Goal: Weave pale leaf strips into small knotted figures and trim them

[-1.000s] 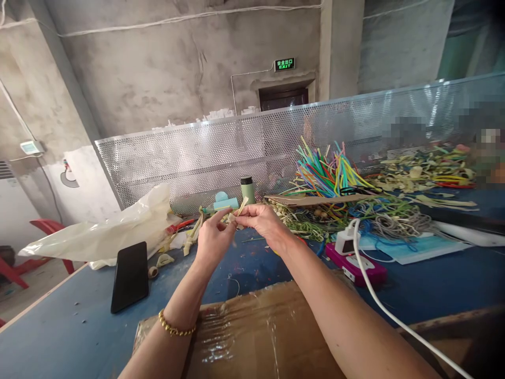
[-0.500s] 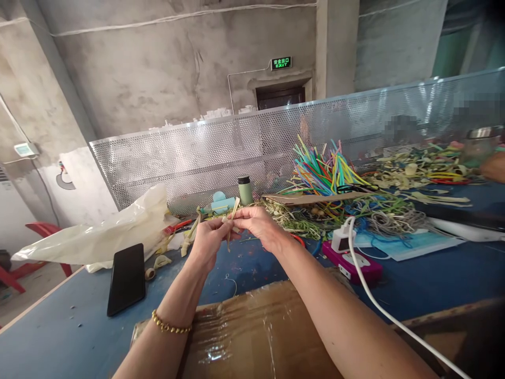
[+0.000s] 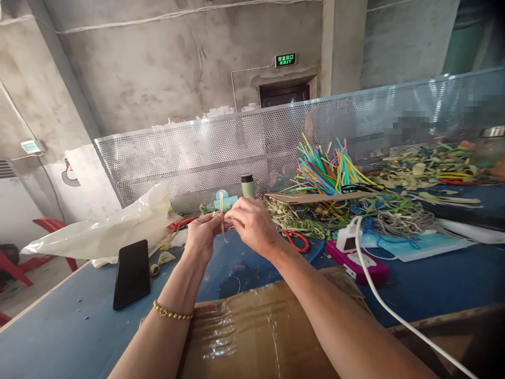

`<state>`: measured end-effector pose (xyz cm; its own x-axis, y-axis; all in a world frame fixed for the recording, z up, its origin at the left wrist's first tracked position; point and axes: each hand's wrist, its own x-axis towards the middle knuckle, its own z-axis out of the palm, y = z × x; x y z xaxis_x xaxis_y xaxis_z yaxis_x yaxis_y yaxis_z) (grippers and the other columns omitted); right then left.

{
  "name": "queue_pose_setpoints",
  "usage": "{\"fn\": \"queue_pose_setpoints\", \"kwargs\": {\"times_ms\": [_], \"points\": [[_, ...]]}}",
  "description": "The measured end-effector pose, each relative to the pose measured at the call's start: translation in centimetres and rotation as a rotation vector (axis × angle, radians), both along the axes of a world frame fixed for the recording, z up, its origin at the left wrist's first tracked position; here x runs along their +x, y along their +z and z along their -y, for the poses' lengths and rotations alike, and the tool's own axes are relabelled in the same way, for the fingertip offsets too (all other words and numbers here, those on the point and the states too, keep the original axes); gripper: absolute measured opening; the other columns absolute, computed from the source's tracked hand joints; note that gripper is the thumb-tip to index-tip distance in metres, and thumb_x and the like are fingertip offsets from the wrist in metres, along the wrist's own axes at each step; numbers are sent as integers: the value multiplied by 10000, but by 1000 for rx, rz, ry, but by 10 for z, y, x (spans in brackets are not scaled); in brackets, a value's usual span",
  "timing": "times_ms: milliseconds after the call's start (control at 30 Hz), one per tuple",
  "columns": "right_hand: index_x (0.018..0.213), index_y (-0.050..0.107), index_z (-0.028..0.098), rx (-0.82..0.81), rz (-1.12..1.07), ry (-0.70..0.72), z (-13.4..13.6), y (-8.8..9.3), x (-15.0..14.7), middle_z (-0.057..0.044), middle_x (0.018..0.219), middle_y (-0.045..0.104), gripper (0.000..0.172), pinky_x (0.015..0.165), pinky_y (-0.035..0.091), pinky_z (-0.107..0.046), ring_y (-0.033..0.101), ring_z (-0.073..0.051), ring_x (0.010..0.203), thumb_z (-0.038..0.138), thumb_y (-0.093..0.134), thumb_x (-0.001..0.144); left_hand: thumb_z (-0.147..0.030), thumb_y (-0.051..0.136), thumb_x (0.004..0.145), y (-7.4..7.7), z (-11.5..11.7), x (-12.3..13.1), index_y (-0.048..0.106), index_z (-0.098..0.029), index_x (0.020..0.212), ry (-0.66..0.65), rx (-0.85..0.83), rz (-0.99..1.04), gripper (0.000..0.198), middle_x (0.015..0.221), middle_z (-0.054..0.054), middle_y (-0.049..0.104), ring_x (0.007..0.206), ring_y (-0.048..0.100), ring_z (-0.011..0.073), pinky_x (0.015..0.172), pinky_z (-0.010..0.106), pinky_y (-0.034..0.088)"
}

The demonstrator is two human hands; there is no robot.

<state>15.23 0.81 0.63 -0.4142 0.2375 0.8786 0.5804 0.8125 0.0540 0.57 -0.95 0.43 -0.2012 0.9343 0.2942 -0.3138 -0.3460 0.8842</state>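
Over the middle of the blue table, my left hand pinches a thin pale-yellow strip that looks like dried husk or straw. One end of it stands up above the fingers and another hangs below. Close beside it on the right, my right hand is closed with its fingertips at the same strip; its knuckles hide part of the grip. The exact fold or knot between the fingertips is too small to make out. A gold bead bracelet circles my left wrist.
A cardboard box lies beneath my forearms. Left are a black phone and pale plastic sheeting. Behind stand a green bottle and coloured stems. A white cable crosses by a magenta device at right.
My right hand has turned so its back and knuckles show more. The strip has shifted slightly left and stands more upright. The whole view has moved a little.
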Motion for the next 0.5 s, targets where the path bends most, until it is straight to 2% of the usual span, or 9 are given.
{"fn": "queue_pose_setpoints", "kwargs": {"times_ms": [67,200,300,400,500], "points": [[885,681,195,53,143,3,4,-2,-4,-58,935,622,169,791,346,-342,500,-200,918,123,536,932,-181,830,459,-1,-1,0,677,-92,594,-11,-12,25,223,589,15,632,540,545,89,551,228,426],[821,633,177,137,292,-87,10,-2,-9,-67,923,615,165,765,326,-363,480,-213,902,127,530,940,-99,763,428,-6,-6,-1,568,-123,481,-38,-55,68,204,464,-71,452,446,339,24,444,191,265],[800,610,173,200,321,-90,13,0,-9,-67,895,621,175,759,324,-369,484,-218,896,136,517,943,-95,741,435,-8,-10,-2,545,-138,493,-51,-84,83,209,482,-74,447,460,346,32,441,186,259],[765,585,168,189,261,-45,13,-1,-11,-65,854,619,165,758,339,-361,501,-209,861,127,521,912,-107,722,456,-9,-11,-2,548,-142,518,-74,-124,82,187,509,-58,477,481,385,49,455,192,297],[725,555,172,24,37,37,8,-4,-13,-40,763,607,145,733,371,-325,514,-173,764,108,540,854,-78,682,461,-8,-9,-2,509,-145,486,-119,-131,60,187,498,-61,444,480,384,48,470,196,327]]}}
